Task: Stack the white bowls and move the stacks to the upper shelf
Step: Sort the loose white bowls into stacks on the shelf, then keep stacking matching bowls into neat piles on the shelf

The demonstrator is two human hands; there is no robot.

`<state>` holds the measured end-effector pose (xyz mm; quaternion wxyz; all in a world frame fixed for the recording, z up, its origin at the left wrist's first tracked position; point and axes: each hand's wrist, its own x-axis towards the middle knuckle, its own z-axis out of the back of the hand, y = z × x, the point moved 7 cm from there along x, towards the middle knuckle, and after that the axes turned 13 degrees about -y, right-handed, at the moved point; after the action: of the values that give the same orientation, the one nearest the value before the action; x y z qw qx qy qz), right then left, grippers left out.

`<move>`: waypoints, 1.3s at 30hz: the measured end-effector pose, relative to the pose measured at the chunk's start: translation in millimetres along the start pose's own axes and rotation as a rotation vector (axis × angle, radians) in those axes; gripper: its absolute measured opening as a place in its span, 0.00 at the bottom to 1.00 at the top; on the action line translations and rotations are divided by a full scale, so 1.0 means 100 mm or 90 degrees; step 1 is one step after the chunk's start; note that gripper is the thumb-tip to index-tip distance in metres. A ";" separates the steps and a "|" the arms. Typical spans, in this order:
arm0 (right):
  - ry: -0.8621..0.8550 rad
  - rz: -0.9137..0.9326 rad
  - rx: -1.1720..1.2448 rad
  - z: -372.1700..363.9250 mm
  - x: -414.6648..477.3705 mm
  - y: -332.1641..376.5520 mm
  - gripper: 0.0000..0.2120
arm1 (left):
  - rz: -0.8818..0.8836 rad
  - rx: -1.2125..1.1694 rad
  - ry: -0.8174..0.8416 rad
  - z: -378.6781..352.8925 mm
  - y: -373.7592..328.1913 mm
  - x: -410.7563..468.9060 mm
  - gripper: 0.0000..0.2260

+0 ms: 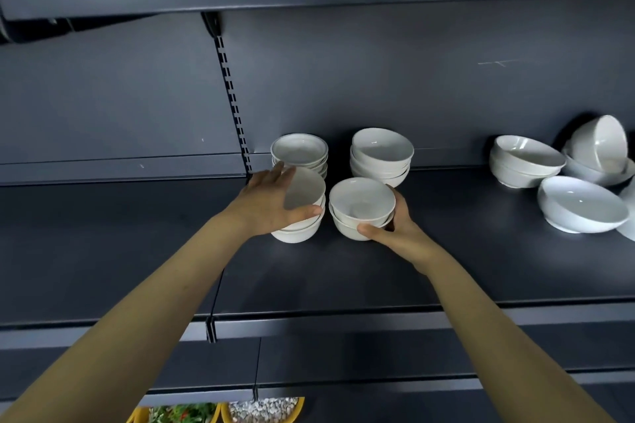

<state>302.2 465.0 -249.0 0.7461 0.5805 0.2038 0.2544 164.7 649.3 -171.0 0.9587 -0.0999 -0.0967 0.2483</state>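
Dark grey metal shelf (378, 268) carries white ceramic bowls in short stacks; left hand (268, 204) clasps the left front stack (302, 230), right hand (395, 227) cups the right front stack (360, 209), probably steadying both for lifting; loose bowls (580, 203) wait unstacked at the right

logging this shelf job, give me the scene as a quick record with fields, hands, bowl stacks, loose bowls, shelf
left hand: over the front left stack, thumb on the rim of its tilted top bowl
right hand: gripping the front right stack from its right side
back stacks: back left stack, back right stack
loose bowls: unsorted group at far right, one tipped on its side
shelf: dark, holds all the bowls
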 end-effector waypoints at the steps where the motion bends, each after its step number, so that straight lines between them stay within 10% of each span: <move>1: 0.005 -0.005 -0.009 0.02 0.00 0.01 0.48 | 0.000 0.010 0.007 -0.01 0.00 0.00 0.46; 20: -0.354 -0.005 -0.523 3.00 -0.32 0.05 0.40 | -0.312 0.052 0.017 -0.35 -2.38 0.69 0.35; 39: -0.028 0.076 -0.879 3.60 0.21 -0.18 0.56 | -0.026 -0.449 0.078 -1.48 -3.67 1.89 0.37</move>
<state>537.8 199.8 -179.3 0.9334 -0.0121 -0.0522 0.3549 529.0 406.7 -200.0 0.8739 -0.4375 -0.1205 0.1743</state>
